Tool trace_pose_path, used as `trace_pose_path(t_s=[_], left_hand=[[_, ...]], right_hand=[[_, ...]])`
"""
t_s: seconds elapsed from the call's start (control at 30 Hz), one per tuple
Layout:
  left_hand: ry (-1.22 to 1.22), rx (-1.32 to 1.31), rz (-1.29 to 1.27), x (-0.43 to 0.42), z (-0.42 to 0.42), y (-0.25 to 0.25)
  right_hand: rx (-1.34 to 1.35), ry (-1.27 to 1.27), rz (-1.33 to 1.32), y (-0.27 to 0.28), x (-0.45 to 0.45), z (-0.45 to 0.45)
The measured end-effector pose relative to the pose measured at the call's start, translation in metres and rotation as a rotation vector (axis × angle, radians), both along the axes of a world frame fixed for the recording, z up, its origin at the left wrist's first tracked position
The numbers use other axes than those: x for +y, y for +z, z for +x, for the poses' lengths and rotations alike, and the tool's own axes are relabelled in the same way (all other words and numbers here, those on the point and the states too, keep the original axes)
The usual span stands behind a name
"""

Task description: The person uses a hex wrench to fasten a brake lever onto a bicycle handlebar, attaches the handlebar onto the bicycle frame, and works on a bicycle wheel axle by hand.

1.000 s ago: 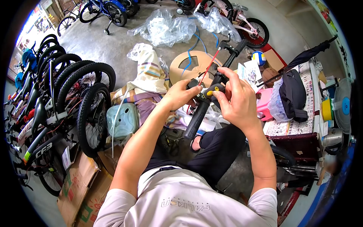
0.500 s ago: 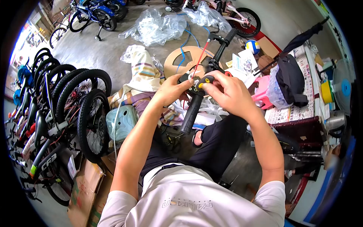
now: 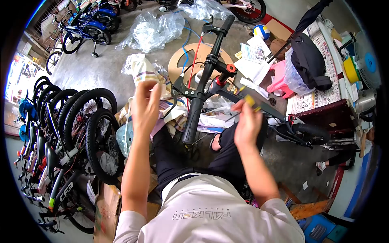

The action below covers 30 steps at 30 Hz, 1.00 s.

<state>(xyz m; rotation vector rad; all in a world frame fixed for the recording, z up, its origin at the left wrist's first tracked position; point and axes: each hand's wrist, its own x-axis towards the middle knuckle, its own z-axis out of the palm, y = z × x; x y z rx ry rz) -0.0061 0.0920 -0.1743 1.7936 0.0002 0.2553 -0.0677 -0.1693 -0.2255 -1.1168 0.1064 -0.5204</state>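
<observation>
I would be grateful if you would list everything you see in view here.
Handlebar: one, black, centre
Cable: one, red, along the handlebar
Tool: one, yellow and black, right of the handlebar
Parked bicycles: several, mostly black, left
Bicycles with blue parts: several, upper left
Plastic sheeting: two heaps, clear, top
Cardboard disc: one, brown, floor
Striped cloth: count unclear, cream, floor
Papers: several, mostly white, floor
Ball: one, multicoloured, upper right
Stool: one, pink, right
Bag: one, black, right
Umbrella: one, black, upper right
Fan: one, bluish, right edge
Shirt: one, white, bottom
Left hand: one, bare, left of the handlebar
Right hand: one, bare, holding the tool
</observation>
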Motion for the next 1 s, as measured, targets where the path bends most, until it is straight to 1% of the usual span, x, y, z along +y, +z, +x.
trace_pose_path(t_s=[0.07,0.13,0.2,0.27,0.37,0.43,0.5,0.57,0.7,0.8,0.83,0.87,0.9,0.93,0.97,1.0], left_hand=[[0.126,-0.192,0.229,-0.001,-0.038,0.022],[0.1,-0.378,0.407,-0.011,-0.071,0.031],[-0.116,-0.483,0.536,-0.025,-0.092,0.03],[-0.208,-0.464,0.76,-0.044,-0.101,0.031],[-0.204,-0.346,0.861,-0.06,-0.1,0.018],[-0.194,-0.321,0.884,-0.063,-0.096,0.006],[-0.179,-0.305,0.797,-0.063,-0.094,-0.008],[-0.19,-0.278,0.78,-0.064,-0.094,-0.007],[-0.196,-0.266,0.737,-0.064,-0.094,-0.01],[-0.183,-0.241,0.756,-0.065,-0.095,-0.007],[-0.173,-0.237,0.738,-0.065,-0.096,-0.008],[-0.176,-0.235,0.731,-0.065,-0.095,-0.009],[-0.156,-0.243,0.739,-0.066,-0.095,-0.01],[-0.138,-0.249,0.747,-0.067,-0.095,-0.011],[-0.129,-0.257,0.746,-0.067,-0.095,-0.011],[-0.123,-0.267,0.765,-0.068,-0.094,-0.011]], right_hand=[[0.24,-0.073,0.166,-0.052,0.03,-0.019],[0.455,-0.02,0.256,-0.149,0.04,-0.034],[0.739,0.057,0.288,-0.214,0.055,-0.035],[1.051,0.161,0.26,-0.281,0.059,-0.025],[1.114,0.19,0.261,-0.329,0.063,-0.026],[1.173,0.24,0.224,-0.346,0.058,-0.03],[1.24,0.313,0.169,-0.359,0.051,-0.035],[1.253,0.343,0.117,-0.371,0.051,-0.035],[1.299,0.152,-0.314,-0.391,0.066,-0.028],[1.307,-0.009,-0.649,-0.397,0.07,-0.03],[1.212,-0.091,-0.566,-0.348,0.069,-0.017],[0.995,-0.223,-0.482,-0.367,0.072,-0.007],[0.831,-0.287,-0.317,-0.362,0.076,0.015],[0.624,-0.295,-0.106,-0.33,0.081,0.038],[0.64,-0.27,-0.179,-0.286,0.079,0.054],[0.533,-0.291,-0.2,-0.282,0.08,0.075]])
